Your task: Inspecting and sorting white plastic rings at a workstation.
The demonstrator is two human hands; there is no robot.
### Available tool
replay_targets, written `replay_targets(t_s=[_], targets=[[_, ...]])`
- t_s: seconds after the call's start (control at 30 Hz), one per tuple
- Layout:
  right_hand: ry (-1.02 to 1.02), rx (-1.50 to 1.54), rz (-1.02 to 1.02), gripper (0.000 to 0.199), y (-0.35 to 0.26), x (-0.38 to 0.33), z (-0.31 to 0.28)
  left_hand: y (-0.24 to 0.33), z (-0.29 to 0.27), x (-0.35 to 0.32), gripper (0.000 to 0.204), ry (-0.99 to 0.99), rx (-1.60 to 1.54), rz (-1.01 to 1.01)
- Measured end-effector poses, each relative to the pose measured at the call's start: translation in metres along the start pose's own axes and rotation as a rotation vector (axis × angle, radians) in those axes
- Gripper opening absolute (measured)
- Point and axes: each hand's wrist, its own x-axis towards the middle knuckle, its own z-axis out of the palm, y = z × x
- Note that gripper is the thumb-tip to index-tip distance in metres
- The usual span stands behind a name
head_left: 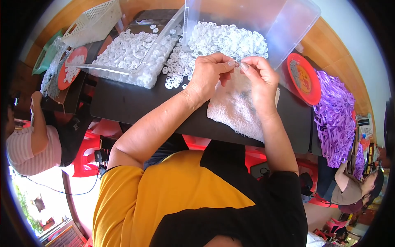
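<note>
My left hand [209, 75] and my right hand [261, 78] meet above the table, thumb and forefinger of each pressed together. Between their fingertips is something tiny, too small to make out. Below them a pale pink towel [235, 112] lies over the table's front edge. Just beyond my hands, small white plastic pieces with holes [224, 39] fill a clear plastic bin [284, 26] tipped on its side. More of these pieces [176, 66] are spilled on the dark tabletop left of my left hand.
A second clear box [119, 72] heaped with white pieces stands to the left. Red plates [316, 84] [83, 51] hold small parts at either side. Purple ribbons [335, 119] hang at the right. Other people sit at left [35, 142] and right [349, 185]. A white basket [92, 24] stands far left.
</note>
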Motion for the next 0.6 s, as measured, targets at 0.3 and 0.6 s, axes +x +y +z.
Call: replay_targets(t_s=[0.3, 0.6], targets=[[-0.064, -0.136, -0.055, 0.004, 0.0042, 0.0003, 0.0018, 0.0030, 0.0000, -0.0033, 0.009, 0.006, -0.062, -0.025], [-0.099, -0.240, -0.114, 0.005, 0.0036, 0.0006, -0.0003, 0.0032, 0.0003, -0.0052, 0.009, 0.007, 0.175, -0.005]])
